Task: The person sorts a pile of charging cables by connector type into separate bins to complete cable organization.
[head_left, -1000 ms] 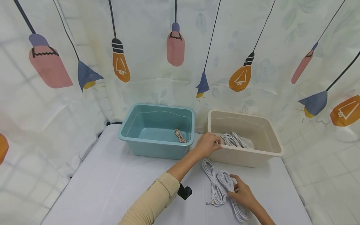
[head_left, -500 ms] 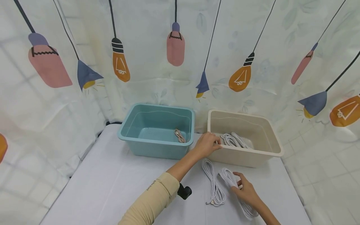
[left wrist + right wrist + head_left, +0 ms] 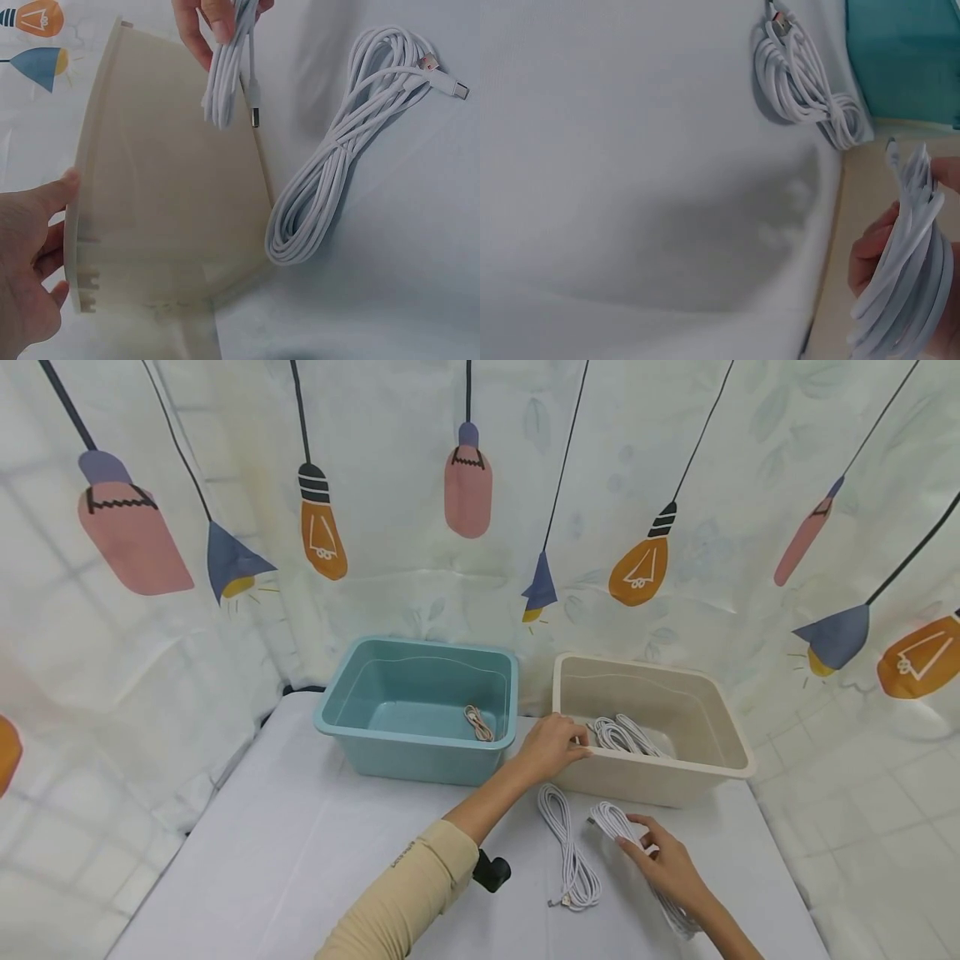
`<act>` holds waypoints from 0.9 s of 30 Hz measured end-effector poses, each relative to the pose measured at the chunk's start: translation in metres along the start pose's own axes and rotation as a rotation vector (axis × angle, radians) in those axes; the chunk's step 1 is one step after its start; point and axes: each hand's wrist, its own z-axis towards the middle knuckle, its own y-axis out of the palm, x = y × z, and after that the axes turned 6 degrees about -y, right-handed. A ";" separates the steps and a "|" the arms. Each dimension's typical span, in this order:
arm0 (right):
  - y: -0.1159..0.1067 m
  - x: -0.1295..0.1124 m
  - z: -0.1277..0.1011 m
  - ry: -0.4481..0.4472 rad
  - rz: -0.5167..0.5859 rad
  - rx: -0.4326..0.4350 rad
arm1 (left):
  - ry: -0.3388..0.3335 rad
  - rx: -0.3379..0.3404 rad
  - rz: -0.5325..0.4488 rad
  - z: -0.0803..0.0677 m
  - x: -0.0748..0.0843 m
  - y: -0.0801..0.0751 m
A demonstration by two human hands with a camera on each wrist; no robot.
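Note:
My left hand (image 3: 553, 746) grips the near rim of the beige bin (image 3: 645, 781), thumb and fingers on either side of its edge in the left wrist view. My right hand (image 3: 671, 864) holds a coiled white USB cable (image 3: 231, 71) above the table, just in front of that bin. One metal plug hangs from the held coil. A second coiled white cable (image 3: 572, 852) lies on the table to the left, its plugs toward me. Inside the beige bin rest more white coiled cables (image 3: 626, 735).
The teal bin (image 3: 420, 756) stands left of the beige one, with a small brownish coiled cord (image 3: 478, 723) in it. A black object (image 3: 492, 871) shows beside my left sleeve (image 3: 412, 885). Behind the white table (image 3: 247, 860) hangs a curtain with printed lamps.
My right hand has lifted the held cable off the table and shifted it slightly right, away from the other coil. My left hand has stayed on the bin's rim.

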 end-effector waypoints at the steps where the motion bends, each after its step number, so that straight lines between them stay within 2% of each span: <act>1: -0.002 0.000 0.000 -0.006 -0.004 0.003 | 0.000 -0.002 -0.007 0.000 0.000 0.000; 15: -0.037 -0.010 -0.002 -0.227 -0.099 0.111 | -0.006 -0.011 -0.041 -0.001 0.000 -0.001; 27: -0.074 -0.033 -0.001 -0.264 -0.147 0.078 | -0.005 -0.002 -0.033 0.000 0.000 0.001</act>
